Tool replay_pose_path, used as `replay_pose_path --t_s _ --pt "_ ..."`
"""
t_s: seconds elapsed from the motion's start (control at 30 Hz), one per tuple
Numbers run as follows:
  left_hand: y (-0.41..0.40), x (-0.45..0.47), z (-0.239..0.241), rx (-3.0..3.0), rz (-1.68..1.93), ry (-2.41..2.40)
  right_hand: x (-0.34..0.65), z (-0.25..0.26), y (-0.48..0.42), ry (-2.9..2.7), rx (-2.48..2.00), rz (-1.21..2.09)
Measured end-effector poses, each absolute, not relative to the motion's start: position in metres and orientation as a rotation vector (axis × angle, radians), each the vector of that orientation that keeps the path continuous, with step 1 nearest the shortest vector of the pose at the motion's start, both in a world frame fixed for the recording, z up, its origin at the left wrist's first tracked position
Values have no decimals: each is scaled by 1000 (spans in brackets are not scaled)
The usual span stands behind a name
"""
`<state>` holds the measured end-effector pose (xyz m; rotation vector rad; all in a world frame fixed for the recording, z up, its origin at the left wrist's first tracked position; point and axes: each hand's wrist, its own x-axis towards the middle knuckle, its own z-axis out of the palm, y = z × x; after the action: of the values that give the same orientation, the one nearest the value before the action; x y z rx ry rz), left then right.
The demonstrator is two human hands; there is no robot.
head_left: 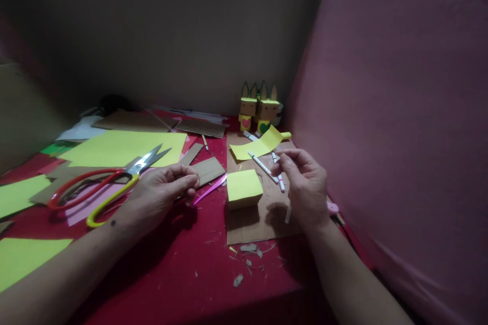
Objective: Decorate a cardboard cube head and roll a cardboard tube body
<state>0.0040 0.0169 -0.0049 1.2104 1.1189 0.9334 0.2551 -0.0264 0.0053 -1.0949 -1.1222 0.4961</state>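
My left hand [160, 195] rests on the red table [183, 264] with its fingers curled and pinched together; what they hold, if anything, is too small to make out. It lies beside red-and-yellow scissors [102, 185] and a brown cardboard piece [208, 170]. My right hand [305, 183] hovers over a cardboard sheet [263, 218], fingertips pinched near several white marker pens [263, 166]. Between the hands sits a yellow paper-covered box [244, 189].
A large yellow paper sheet [125, 147] lies at the back left and a small yellow piece [259, 146] behind the box. Two paper box figures with ears [258, 107] stand against the wall. A pink surface [400, 137] closes in the right side. Cardboard scraps [244, 259] litter the front.
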Motion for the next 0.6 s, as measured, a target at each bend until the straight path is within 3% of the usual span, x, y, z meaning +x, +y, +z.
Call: replay_pose_path --t_s 0.6 --pt "13 4 -8 1671 917 1247 266 8 -13 -879 -1004 469"
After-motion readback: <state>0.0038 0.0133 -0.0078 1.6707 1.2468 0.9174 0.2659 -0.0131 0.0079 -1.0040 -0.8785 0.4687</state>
